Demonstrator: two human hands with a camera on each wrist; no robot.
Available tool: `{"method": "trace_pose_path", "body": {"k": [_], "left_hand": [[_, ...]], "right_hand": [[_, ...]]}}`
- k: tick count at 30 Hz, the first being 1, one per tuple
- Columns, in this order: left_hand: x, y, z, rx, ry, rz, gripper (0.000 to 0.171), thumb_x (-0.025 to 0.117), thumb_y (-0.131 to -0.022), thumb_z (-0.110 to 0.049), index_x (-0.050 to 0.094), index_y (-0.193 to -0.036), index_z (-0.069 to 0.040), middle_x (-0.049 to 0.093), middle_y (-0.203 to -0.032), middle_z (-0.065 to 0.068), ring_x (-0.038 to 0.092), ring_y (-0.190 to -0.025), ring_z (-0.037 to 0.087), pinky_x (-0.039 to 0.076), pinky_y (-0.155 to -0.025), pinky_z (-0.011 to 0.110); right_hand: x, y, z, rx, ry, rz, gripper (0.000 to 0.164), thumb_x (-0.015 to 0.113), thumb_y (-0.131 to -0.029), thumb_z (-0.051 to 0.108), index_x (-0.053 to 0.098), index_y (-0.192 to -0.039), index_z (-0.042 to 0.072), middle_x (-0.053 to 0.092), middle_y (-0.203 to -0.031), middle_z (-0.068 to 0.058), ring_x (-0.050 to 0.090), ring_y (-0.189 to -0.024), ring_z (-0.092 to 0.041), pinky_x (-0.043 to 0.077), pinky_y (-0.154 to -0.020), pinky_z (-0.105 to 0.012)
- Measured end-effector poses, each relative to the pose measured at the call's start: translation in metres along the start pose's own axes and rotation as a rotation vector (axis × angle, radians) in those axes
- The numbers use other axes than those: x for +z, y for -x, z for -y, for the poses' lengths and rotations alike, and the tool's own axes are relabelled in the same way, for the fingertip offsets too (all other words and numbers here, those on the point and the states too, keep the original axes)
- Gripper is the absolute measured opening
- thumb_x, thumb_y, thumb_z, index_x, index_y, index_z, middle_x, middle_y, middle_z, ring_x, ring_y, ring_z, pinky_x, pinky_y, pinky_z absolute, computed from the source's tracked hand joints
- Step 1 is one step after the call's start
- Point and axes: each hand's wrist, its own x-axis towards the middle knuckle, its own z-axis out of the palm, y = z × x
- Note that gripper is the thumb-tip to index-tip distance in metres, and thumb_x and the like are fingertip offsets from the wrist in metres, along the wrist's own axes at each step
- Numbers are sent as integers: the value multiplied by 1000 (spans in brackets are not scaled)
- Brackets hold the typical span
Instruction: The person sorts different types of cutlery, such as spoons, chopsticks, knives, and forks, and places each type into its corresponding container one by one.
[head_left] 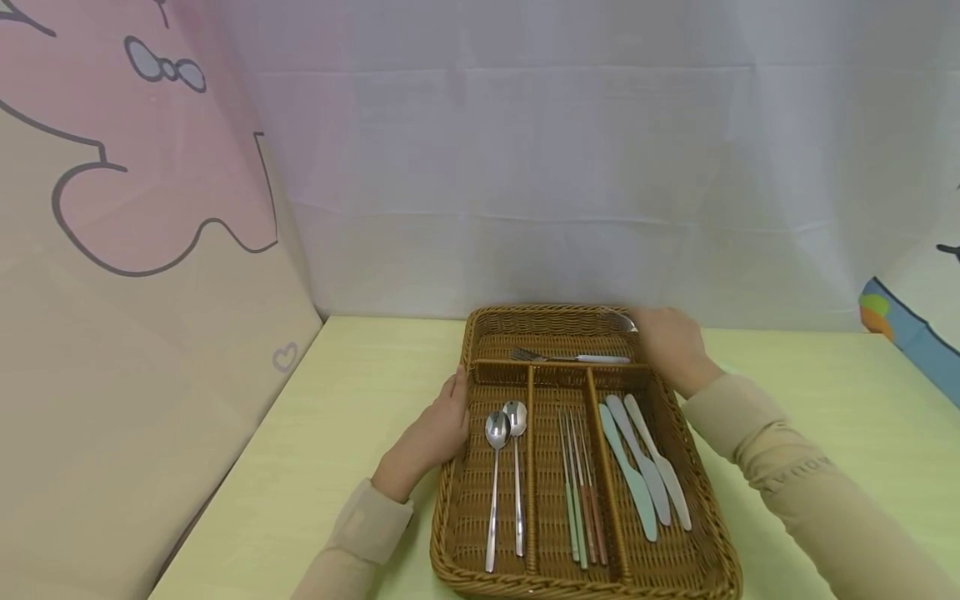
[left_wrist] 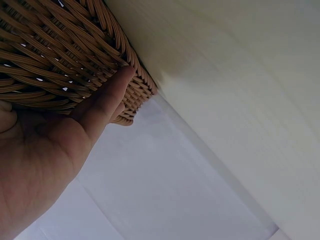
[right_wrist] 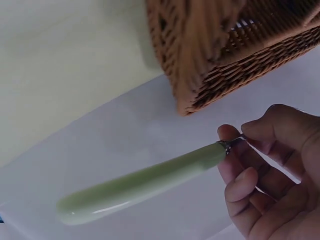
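Observation:
My right hand (head_left: pixel 671 346), at the far right corner of the wicker cutlery basket (head_left: pixel 531 492), pinches a fork (head_left: pixel 621 320) by its metal neck. Its pale green handle (right_wrist: pixel 145 187) sticks out beyond the fingers in the right wrist view. My left hand (head_left: pixel 438 425) rests with extended fingers against the basket's left side. Another fork (head_left: pixel 603 359) with a white handle lies in the far compartment. Two spoons (head_left: pixel 497 431) lie in the left compartment, several chopsticks (head_left: pixel 577 500) in the middle one, and three butter knives (head_left: pixel 636 467) in the right one.
The basket stands on a pale yellow table (head_left: pixel 360 400). A whitish cloth wall (head_left: pixel 525 183) rises behind its far edge. On the left hangs a printed sheet (head_left: pixel 135 208) with a pink figure.

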Motion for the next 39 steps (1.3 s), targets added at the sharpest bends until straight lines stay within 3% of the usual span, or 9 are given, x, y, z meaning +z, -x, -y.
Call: {"method": "trace_pose_path", "body": {"k": [5,11,15,20,24,30,39], "left_hand": [[1,1,1,0,-4,3,55,28,-97,-12,6,-144,8,20,-145,31,46,-119,42,46,-94,44],[1,1,0,-7,-1,5,55,28,-97,-12,5,-144,8,20,-145,31,47,-118,42,46,-94,44],[0,1,0,-9,1,5,55,28,-97,-11,6,-144,8,20,-145,31,46,-118,42,46,-94,44],[0,2,-1,-19,6,11,55,27,-98,-12,5,-144,8,19,-146,30,46,-118,42,45,-95,44],[0,2,-1,-17,4,10,55,27,-98,-12,5,-144,8,19,-146,30,47,-118,42,45,-95,44],[-1,3,-2,-17,10,5,55,28,-98,-11,5,-144,8,19,-146,31,46,-118,42,45,-95,44],[2,1,-1,-11,10,12,54,25,-98,-12,5,-143,9,18,-145,32,41,-123,42,43,-98,44]], "right_hand": [[3,-8,15,-62,32,-23,28,45,-87,-10,56,-108,5,64,-83,-19,59,-68,-36,45,-45,-43],[4,-18,32,-134,103,-20,16,54,-84,-8,61,-93,4,63,-72,-12,58,-63,-28,49,-49,-41],[6,-24,43,-157,146,8,17,58,-82,-7,61,-93,6,61,-68,-9,55,-60,-24,47,-49,-39],[10,-29,56,-187,166,25,19,61,-82,-5,62,-97,6,64,-76,-12,60,-67,-29,51,-50,-45],[15,-33,64,-236,158,-4,20,61,-83,-4,64,-99,7,65,-77,-10,60,-65,-25,51,-50,-39],[23,-38,75,-270,174,27,30,63,-81,-6,63,-107,9,67,-83,-10,62,-72,-25,53,-53,-38],[37,-39,77,-264,112,81,26,59,-83,-7,65,-104,8,67,-84,-11,61,-75,-25,54,-58,-36]]}}
